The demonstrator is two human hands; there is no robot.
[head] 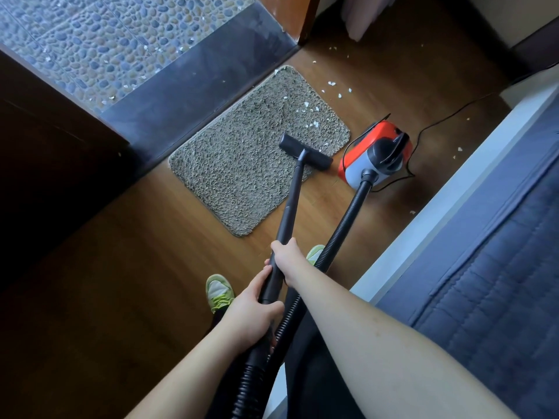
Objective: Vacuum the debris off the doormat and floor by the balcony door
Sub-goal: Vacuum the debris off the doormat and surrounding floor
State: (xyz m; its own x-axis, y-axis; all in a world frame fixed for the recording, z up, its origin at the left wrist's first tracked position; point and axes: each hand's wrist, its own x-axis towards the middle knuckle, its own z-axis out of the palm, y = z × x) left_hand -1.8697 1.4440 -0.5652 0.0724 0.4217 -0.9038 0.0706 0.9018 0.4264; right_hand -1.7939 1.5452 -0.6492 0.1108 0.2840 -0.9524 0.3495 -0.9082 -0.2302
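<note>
A grey shaggy doormat (pixel 242 152) lies on the wooden floor beside the dark door sill. White debris bits (pixel 313 124) dot the mat's far right corner, and more debris (pixel 332 83) lies on the floor beyond it. The black vacuum wand (pixel 290 204) ends in a flat nozzle (pixel 305 151) resting on the mat's right edge. My right hand (pixel 286 257) grips the wand higher up. My left hand (pixel 254 309) grips it lower, near the ribbed hose (pixel 341 228). The hose runs to the red and grey vacuum body (pixel 375 155).
A blue quilted bed (pixel 490 282) with a white frame fills the right side. The vacuum's black cord (pixel 447 114) snakes across the floor behind the body. A pebbled balcony floor (pixel 99 46) lies past the sill. My green shoes (pixel 219 293) stand below the wand.
</note>
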